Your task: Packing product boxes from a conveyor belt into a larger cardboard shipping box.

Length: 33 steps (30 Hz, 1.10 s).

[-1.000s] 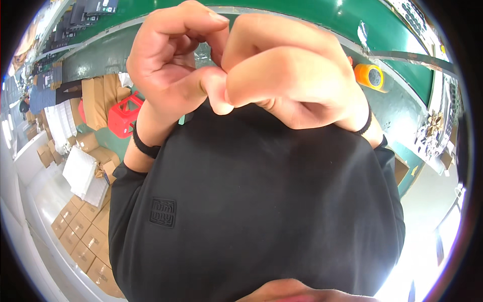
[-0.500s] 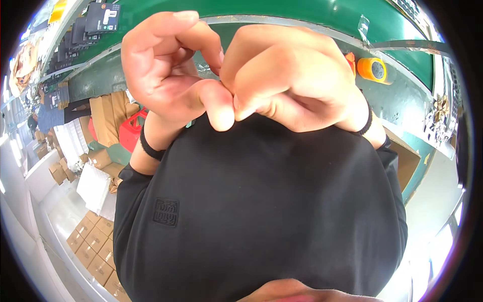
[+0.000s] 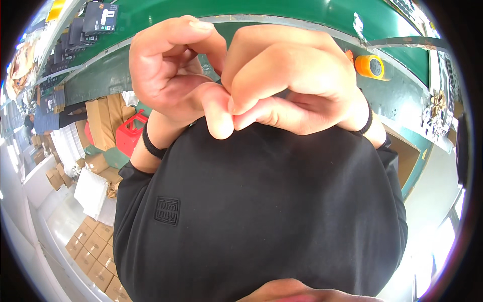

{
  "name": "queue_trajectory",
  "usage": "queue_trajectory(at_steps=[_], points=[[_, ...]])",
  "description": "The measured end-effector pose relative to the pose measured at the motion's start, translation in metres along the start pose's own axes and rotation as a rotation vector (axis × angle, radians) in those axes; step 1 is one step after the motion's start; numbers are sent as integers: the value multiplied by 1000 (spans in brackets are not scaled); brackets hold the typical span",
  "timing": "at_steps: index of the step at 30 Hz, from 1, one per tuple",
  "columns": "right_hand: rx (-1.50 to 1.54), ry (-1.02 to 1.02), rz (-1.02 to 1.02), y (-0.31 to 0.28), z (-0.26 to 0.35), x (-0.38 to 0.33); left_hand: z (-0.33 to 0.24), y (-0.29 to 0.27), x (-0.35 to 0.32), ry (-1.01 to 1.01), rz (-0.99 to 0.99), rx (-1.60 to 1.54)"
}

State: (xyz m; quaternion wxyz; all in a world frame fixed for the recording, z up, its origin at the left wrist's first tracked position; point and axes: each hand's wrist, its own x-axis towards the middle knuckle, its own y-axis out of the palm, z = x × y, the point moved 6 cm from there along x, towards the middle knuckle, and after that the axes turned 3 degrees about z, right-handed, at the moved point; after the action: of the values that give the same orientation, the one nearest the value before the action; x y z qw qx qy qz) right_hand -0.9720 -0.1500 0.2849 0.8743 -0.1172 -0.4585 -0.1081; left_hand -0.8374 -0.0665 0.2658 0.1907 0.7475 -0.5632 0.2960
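**A:** What lies at the far left?

**B:** Flat brown cardboard boxes in rows on a pale floor, a glossy red plastic container above them, and dark panels on a smooth green conveyor belt.

**A:** And the hands?

**B:** Raised close to the lens over a matte black shirt. The left hand curls, its thumb jutting down, a black band at the wrist. The right hand bends into a loose fist, knuckles forward, fingertips pressed against the left thumb.

**A:** Holding anything?

**B:** A thin dark sliver shows where the fingers meet; what it is, I cannot tell.

**A:** Farther right?

**B:** An orange tape roll on the bench edge.
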Motion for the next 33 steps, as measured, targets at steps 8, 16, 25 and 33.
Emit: queue_trajectory(at_steps=[8, 16, 25, 33], points=[[-94, 47, 19, 10, 0, -4, 8, -8, -7, 164, 123, 101], [53, 115, -5, 9, -13, -4, -1, -7, -9, -105, -32, -22], [277, 134, -25, 9, -21, -8, 5, -11, -3, 120, 78, -106], [317, 96, -62, -8, -29, -7, -14, -12, 3, 150, 86, 79]])
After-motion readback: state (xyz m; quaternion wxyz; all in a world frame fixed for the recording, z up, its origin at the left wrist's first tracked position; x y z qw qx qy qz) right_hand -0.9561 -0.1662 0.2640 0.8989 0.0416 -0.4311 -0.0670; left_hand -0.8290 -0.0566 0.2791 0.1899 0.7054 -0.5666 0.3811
